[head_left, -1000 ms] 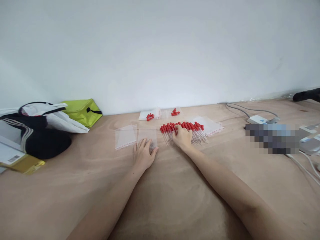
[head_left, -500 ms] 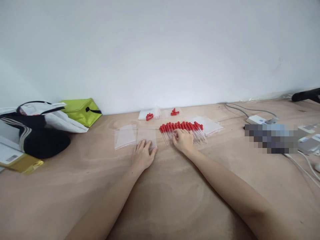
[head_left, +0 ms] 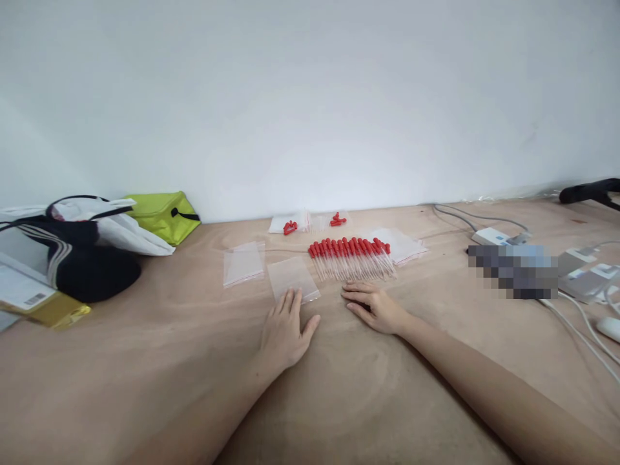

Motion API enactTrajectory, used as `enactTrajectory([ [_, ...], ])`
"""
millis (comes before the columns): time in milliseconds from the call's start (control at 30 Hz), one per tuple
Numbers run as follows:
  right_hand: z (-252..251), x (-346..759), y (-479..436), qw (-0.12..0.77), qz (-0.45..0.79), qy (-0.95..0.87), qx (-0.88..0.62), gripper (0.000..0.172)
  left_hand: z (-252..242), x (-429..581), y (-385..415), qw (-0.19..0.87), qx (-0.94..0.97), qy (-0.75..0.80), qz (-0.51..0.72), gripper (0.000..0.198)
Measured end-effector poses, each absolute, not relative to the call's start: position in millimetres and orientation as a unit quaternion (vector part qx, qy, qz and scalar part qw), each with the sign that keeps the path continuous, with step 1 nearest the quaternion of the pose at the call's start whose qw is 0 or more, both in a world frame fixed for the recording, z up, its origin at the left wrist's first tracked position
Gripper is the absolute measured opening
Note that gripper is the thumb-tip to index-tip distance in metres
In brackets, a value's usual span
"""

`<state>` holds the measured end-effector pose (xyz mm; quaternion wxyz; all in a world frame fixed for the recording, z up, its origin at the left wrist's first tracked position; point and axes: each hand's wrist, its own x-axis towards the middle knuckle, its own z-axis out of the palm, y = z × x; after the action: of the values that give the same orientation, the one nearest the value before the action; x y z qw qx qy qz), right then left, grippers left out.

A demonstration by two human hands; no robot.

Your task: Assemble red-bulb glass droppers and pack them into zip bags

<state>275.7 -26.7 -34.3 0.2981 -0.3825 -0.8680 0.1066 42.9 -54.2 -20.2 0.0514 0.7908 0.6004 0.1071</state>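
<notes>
My left hand (head_left: 287,329) lies open, its fingertips on the near edge of a clear zip bag (head_left: 293,276) that sits at a slant on the table. My right hand (head_left: 375,307) holds nothing, fingers stretched out to the left, just in front of a row of droppers (head_left: 353,261). These have red rubber bulbs at the far end and thin clear tubes pointing toward me, lying side by side. Left of the bag under my hand lie more clear zip bags (head_left: 244,263), overlapping. Behind the row's right end is another pile of zip bags (head_left: 400,244).
At the wall lie bags with a few red-bulbed pieces (head_left: 289,227). On the left are a black cap (head_left: 97,274), a lime green bag (head_left: 162,216) and a yellow package (head_left: 58,310). A power strip (head_left: 491,236), cables and a pixelated item stand on the right.
My right hand has left the droppers and come back toward me, fingers straightened. My left hand has drawn the zip bag nearer and turned it slightly.
</notes>
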Motion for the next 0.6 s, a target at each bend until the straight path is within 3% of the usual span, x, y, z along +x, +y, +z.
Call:
enactTrajectory([
  [67,-35,276,-26,0.295,0.111,-0.867,-0.386,0.031,-20,45,-70,0.093,0.802,0.572,0.143,0.064],
  [233,-34,275,-25,0.299,0.126,-0.863,-0.388,0.031,-6,26,-59,0.185,0.824,0.494,0.205,0.045],
  [400,-36,275,-25,0.314,0.132,-0.857,-0.386,0.03,6,-2,-9,0.139,0.922,0.353,0.072,0.044],
  [600,-33,276,-24,0.301,0.125,-0.883,-0.338,0.028,-7,18,-26,0.086,0.89,0.447,0.033,0.053],
])
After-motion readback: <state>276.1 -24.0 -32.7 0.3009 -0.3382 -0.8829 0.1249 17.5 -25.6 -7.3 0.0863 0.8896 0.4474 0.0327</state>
